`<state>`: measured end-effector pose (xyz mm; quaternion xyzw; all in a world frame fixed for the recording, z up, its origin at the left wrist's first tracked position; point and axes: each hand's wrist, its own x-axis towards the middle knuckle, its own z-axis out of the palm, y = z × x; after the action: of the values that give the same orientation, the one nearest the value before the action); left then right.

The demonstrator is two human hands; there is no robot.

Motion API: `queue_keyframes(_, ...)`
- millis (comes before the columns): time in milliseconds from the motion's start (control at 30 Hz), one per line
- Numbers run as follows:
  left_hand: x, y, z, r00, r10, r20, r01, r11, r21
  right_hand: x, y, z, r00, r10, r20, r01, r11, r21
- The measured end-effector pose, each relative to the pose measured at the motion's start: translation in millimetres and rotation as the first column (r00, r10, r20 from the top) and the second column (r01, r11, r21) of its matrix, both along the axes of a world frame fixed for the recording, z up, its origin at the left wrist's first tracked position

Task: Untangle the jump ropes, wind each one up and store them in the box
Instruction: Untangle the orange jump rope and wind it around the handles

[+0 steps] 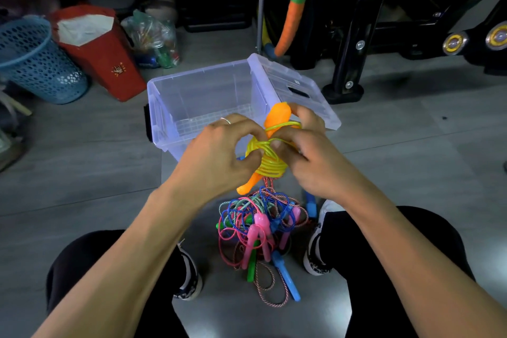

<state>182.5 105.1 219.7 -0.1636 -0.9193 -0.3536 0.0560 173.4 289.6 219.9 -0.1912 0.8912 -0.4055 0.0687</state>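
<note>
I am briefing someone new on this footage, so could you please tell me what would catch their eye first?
First, the yellow jump rope wound around its orange handles, held by the left hand and the right hand at centre frame. Just behind stands the clear plastic box, nothing inside. Below the hands, a colourful tangle of ropes lies on the floor between the shoes.

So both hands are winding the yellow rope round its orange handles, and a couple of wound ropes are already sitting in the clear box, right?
Not quite. The head view shows both hands, left and right, on the yellow rope wound round its orange handles, but the clear box holds no ropes; the others lie tangled in a pile on the floor.
</note>
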Motion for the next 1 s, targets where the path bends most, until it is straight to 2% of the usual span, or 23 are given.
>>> queue_keyframes(67,2.3,2.5,-3.7,1.0,-0.02,0.023,0.02,0.999,-0.035,-2.0,-1.1,-2.3,0.999,0.004,0.04,-0.004,1.0,0.006)
queue_keyframes(133,4.0,4.0,-7.3,0.998,-0.047,0.048,0.047,0.999,-0.007,-4.8,-1.4,-4.8,0.994,0.0,0.105,0.003,1.0,-0.023)
queue_keyframes(200,4.8,4.6,-7.7,0.995,-0.077,0.062,0.076,0.997,0.031,-7.2,0.9,-6.8,0.996,0.007,0.088,-0.004,0.999,-0.034)
queue_keyframes(300,4.4,4.9,-6.4,0.997,-0.056,0.056,0.052,0.997,0.061,-6.5,3.3,-7.1,0.998,-0.008,-0.068,0.005,0.999,-0.045)
queue_keyframes(433,5.2,7.4,-5.9,0.999,-0.004,0.048,-0.001,0.994,0.109,-2.5,-1.9,-2.8,0.968,-0.174,-0.182,0.135,0.968,-0.211)
queue_keyframes(500,5.5,9.1,-4.9,0.998,0.012,0.06,-0.021,0.988,0.152,-1.7,-1.3,-0.9,0.921,-0.244,-0.302,0.169,0.952,-0.254)
queue_keyframes(567,5.9,10.5,-4.7,0.997,0.014,0.081,-0.03,0.98,0.197,-0.5,0.1,-0.6,0.844,-0.243,-0.479,0.188,0.969,-0.16)
queue_keyframes(633,6.3,12.0,-6.1,0.995,0.02,0.1,-0.043,0.972,0.23,1.2,1.7,-1.9,0.794,-0.177,-0.581,0.186,0.982,-0.045)
queue_keyframes(767,6.5,13.8,-4.7,0.98,0.055,0.192,-0.12,0.93,0.346,7.6,1.3,-2.7,0.835,-0.094,-0.542,0.153,0.986,0.064)
queue_keyframes(867,6.3,16.7,-2.9,0.973,0.099,0.207,-0.172,0.912,0.372,7.5,-0.7,-4.3,0.846,-0.099,-0.523,0.161,0.984,0.075)
queue_keyframes(1000,10.1,21.9,-1.5,0.978,0.063,0.2,-0.138,0.911,0.389,5.2,-1.3,-2.2,0.963,-0.147,-0.228,0.139,0.989,-0.049)
